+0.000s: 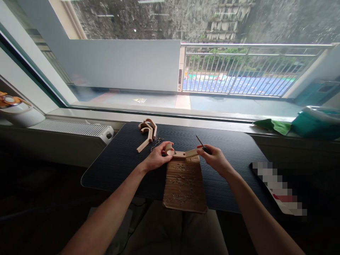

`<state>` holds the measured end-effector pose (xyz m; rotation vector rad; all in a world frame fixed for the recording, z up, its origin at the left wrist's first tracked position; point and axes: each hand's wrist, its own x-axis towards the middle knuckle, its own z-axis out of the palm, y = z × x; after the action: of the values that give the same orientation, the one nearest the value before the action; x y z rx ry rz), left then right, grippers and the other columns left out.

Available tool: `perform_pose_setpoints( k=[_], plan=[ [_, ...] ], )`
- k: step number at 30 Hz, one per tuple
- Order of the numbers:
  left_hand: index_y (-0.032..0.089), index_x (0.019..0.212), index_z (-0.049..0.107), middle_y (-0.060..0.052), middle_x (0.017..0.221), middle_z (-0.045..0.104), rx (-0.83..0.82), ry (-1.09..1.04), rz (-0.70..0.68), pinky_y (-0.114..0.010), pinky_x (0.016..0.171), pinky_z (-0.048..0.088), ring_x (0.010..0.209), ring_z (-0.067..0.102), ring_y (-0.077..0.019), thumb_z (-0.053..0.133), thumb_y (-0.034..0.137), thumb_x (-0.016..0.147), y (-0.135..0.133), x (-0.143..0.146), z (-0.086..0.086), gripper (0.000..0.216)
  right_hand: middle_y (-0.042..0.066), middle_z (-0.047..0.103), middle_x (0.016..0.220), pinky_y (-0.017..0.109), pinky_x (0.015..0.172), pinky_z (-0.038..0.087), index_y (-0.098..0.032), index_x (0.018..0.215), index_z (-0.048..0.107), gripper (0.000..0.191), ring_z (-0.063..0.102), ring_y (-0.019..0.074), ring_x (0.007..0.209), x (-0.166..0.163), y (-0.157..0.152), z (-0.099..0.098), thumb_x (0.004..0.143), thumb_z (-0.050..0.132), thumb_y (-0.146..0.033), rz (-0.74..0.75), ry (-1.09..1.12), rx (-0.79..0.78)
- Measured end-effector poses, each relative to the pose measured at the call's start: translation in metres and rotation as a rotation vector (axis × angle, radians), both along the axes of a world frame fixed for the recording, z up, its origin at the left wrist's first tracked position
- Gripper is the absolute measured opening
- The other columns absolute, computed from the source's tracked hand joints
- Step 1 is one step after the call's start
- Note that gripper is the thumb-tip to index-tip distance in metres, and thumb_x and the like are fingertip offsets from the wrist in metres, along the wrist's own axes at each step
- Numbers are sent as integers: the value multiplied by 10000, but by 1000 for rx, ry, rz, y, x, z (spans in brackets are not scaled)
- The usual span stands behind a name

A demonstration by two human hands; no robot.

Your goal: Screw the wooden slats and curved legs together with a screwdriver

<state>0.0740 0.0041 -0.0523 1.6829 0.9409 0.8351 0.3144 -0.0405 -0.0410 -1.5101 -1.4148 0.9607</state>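
Bracing the hook (179,154) firmly is probably best done before any load is put on its holes (183,154), since the bent shape is likely to rock. When the driver (206,150) is used, it should be lined up with a hole, and its tip should be pointed clear of the left fingers.

The hook is held crosswise at the far edge of the cardboard (184,182); whether it is rested there or lifted slightly cannot be told. Its curved end is gripped by the left hand (157,158), the fingers curled closely around it. Its straight end is met by the fingertips of the right hand (216,158), which is closed around the driver; how firmly the wood is pinched there is hidden. The holes are left uncovered between both hands. Screws (157,143) are scattered near the left hand.
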Motion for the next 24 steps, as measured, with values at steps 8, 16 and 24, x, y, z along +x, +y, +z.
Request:
perform_pose_setpoints(
  k=[8, 16, 24],
  plan=[
    [174, 1134, 485, -12, 854, 586, -58, -72, 4, -275, 788, 467, 805, 583, -121, 652, 242, 699, 3, 2, 5, 471, -71, 371, 507, 239, 433, 242, -131, 947, 645, 443, 303, 75, 451, -1, 2, 9, 702, 609, -498, -2, -10, -28],
    [154, 960, 583, -16, 845, 613, -51, -93, 113, -245, 730, 445, 769, 570, -125, 648, 314, 703, -3, 14, -6, 310, -66, 397, 522, 238, 436, 263, -131, 936, 639, 443, 297, 72, 451, 3, -3, 4, 701, 597, -504, -28, -33, -60],
    [153, 795, 591, 37, 681, 520, -88, -111, 179, -203, 602, 376, 626, 456, -82, 651, 331, 692, -4, 22, -13, 215, -70, 395, 522, 238, 440, 255, -134, 912, 639, 397, 283, 67, 449, 5, -1, 4, 697, 604, -467, -22, -41, -71]
  ],
)
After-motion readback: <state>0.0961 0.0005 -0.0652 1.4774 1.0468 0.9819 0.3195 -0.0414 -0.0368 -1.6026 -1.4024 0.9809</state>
